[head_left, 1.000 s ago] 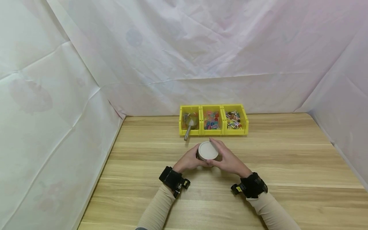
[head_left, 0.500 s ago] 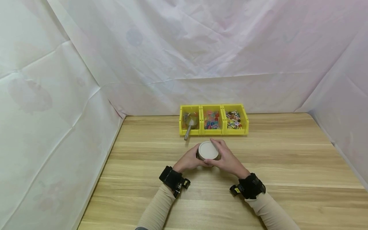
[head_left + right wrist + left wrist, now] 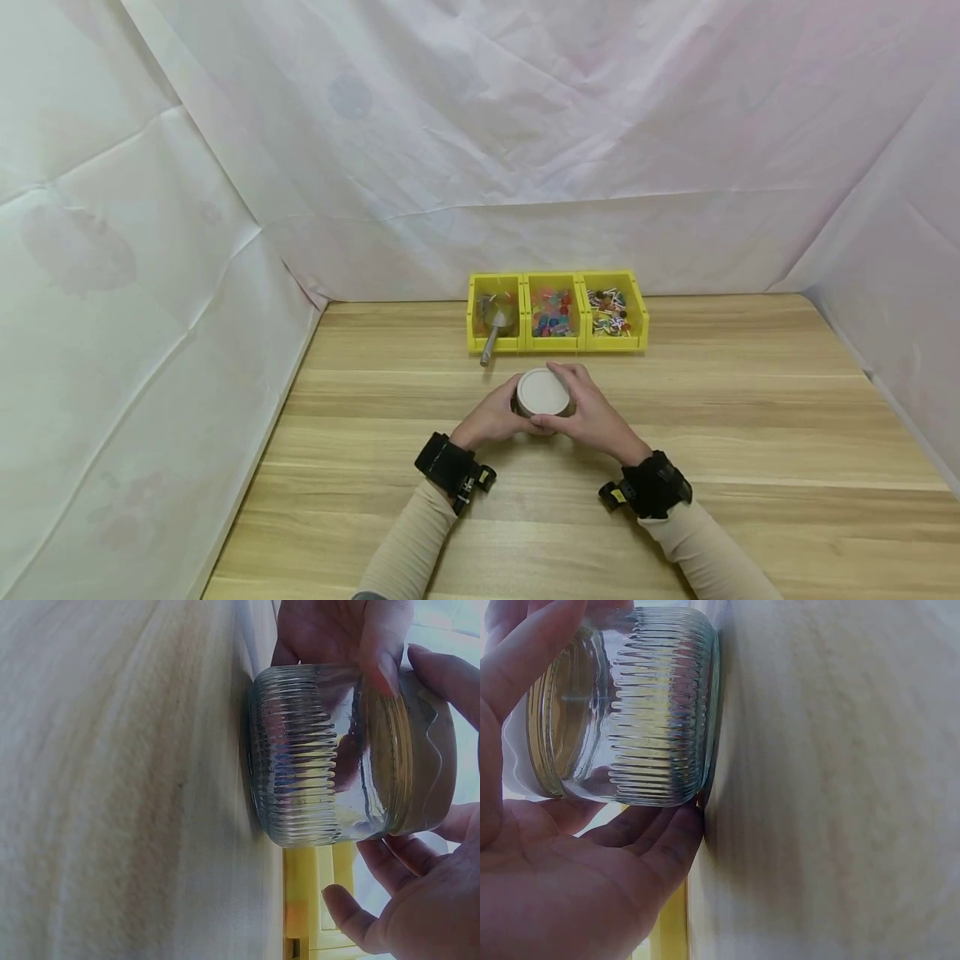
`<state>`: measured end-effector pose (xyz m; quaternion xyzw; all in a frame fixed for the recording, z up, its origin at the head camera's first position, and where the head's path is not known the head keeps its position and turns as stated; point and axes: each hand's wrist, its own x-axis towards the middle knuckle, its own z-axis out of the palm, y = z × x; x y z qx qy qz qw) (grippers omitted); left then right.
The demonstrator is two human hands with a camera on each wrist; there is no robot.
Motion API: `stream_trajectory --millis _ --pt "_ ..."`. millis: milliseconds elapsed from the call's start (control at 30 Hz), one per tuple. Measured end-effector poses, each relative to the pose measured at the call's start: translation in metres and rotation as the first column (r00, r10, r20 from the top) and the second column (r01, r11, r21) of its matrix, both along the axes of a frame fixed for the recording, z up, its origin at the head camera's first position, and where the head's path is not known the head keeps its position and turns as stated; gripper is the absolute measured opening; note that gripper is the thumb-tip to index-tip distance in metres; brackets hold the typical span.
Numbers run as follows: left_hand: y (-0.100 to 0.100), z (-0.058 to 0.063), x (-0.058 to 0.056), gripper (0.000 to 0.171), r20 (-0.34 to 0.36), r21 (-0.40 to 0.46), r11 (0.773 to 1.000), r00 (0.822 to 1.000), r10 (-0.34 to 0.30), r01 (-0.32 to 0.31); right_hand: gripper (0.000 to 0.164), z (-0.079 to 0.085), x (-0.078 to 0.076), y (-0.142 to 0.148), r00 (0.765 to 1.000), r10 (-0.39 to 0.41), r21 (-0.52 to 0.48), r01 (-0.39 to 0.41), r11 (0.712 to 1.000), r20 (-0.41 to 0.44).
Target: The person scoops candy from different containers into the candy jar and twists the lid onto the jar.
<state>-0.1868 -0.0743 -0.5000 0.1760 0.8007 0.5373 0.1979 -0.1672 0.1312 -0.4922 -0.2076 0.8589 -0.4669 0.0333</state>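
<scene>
A squat glass jar point(image 3: 660, 712) with a ribbed lower wall and a beige lid point(image 3: 543, 392) stands upright on the wooden table between the hands. In the head view the left hand point(image 3: 495, 417) grips it from the left; the left wrist view has that hand's fingers along the glass, down close to the base. My right hand point(image 3: 596, 417) holds the lid from the right, thumb on the near side and fingers on the far side. Seen from the right wrist, the lid point(image 3: 435, 765) sits on the jar's mouth. Nothing shows inside the jar.
Behind the jar stand three joined yellow bins point(image 3: 557, 343) with small colourful pieces. A metal scoop point(image 3: 491, 343) rests in the left bin, its handle sticking out over the front edge. White cloth point(image 3: 480, 150) hangs behind the table and along both sides.
My right hand and wrist have shifted slightly left, the thumb sliding a little along the lid's near side. The left hand, jar and bins stay where they were.
</scene>
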Motion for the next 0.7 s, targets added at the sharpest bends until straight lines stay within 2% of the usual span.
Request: stream_trajectory --millis 500,567,700 --pt "-0.0008 -0.0042 -0.0007 0.088 -0.007 -0.004 1.000 1.000 0.000 0.000 0.091 -0.0016 0.0014 -0.0025 0.999 -0.029 0.007 0.029 1.000 -0.017" --pt "-0.0016 -0.0040 -0.0007 0.091 -0.008 0.007 1.000 1.000 -0.019 0.019 0.092 -0.0022 0.0015 -0.0032 1.000 -0.029 0.003 0.029 1.000 -0.012" --pt "-0.0088 0.0011 0.0030 0.111 0.000 -0.032 0.999 0.999 -0.043 0.043 0.092 -0.0028 0.0010 -0.0032 1.000 -0.026 0.003 0.026 1.000 0.008"
